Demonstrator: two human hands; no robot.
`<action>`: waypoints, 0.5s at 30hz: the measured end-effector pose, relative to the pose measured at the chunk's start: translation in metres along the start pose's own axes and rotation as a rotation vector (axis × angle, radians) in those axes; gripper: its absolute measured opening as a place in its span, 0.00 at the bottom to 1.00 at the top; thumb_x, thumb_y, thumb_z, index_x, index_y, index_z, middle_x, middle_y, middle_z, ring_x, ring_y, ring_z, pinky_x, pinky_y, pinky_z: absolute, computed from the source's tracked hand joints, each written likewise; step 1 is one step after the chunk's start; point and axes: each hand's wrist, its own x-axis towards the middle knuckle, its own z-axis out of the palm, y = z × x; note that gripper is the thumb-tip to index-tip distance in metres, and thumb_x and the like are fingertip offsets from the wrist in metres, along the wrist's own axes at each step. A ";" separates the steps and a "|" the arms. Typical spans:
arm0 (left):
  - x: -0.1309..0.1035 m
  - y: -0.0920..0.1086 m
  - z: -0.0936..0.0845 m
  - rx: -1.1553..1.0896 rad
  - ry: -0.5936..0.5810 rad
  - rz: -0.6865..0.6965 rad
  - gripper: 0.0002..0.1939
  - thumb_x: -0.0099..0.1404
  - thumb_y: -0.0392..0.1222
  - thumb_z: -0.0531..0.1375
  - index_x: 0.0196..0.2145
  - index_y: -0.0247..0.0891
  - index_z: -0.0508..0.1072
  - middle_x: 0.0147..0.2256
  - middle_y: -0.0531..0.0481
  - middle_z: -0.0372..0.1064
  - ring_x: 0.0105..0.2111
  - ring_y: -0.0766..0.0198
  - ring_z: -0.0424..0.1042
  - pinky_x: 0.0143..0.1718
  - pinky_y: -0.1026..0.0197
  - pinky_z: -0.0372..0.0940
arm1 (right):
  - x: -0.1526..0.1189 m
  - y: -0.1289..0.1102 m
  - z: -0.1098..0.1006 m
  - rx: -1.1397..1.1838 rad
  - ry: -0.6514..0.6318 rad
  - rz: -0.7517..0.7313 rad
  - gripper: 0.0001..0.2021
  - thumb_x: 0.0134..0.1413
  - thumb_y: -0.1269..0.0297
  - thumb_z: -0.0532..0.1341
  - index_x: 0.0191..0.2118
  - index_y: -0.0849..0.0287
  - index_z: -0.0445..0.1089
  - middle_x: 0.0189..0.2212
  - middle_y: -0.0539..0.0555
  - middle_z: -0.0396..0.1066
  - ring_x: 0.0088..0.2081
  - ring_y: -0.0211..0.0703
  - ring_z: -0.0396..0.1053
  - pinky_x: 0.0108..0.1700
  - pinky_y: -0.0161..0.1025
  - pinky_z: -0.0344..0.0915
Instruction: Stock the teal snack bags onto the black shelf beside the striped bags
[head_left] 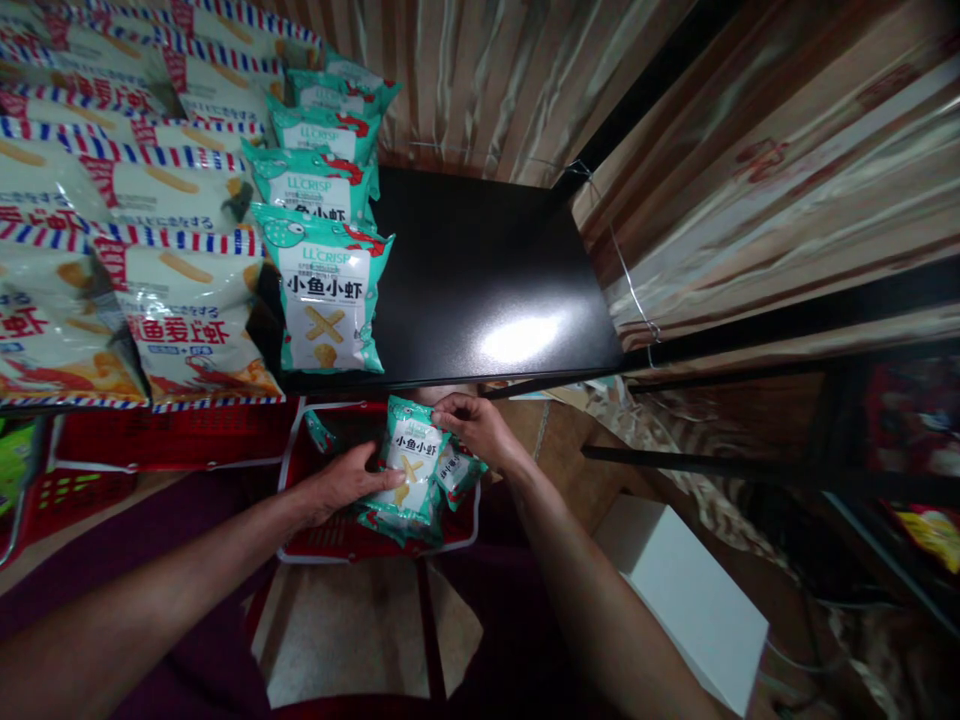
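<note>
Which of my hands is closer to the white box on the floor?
Right. The right hand pinches the top of a teal snack bag over the red basket, up-left of the white box; the left hand sits farther left, beyond the bag.

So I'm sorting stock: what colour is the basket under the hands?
Red basket with a white rim, head view.

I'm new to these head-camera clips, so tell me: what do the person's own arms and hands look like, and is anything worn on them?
Both forearms are bare: no sleeves show. The left hand and right hand wear no gloves, and no rings, watch or bracelet can be seen. No markings show on either arm.
</note>
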 end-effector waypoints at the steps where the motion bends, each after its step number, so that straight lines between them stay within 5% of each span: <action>1: 0.000 -0.001 0.000 -0.006 -0.016 -0.001 0.36 0.47 0.52 0.68 0.50 0.31 0.65 0.49 0.35 0.70 0.44 0.51 0.72 0.44 0.52 0.67 | 0.001 0.000 0.001 -0.003 0.007 -0.013 0.14 0.41 0.53 0.66 0.26 0.61 0.71 0.21 0.48 0.67 0.25 0.35 0.62 0.30 0.35 0.59; 15: -0.003 0.005 -0.002 -0.071 -0.090 0.030 0.35 0.43 0.51 0.70 0.46 0.30 0.68 0.49 0.34 0.70 0.44 0.48 0.72 0.46 0.49 0.67 | 0.006 -0.002 0.004 -0.020 0.100 -0.075 0.12 0.43 0.55 0.64 0.27 0.61 0.72 0.25 0.50 0.70 0.28 0.38 0.64 0.34 0.36 0.61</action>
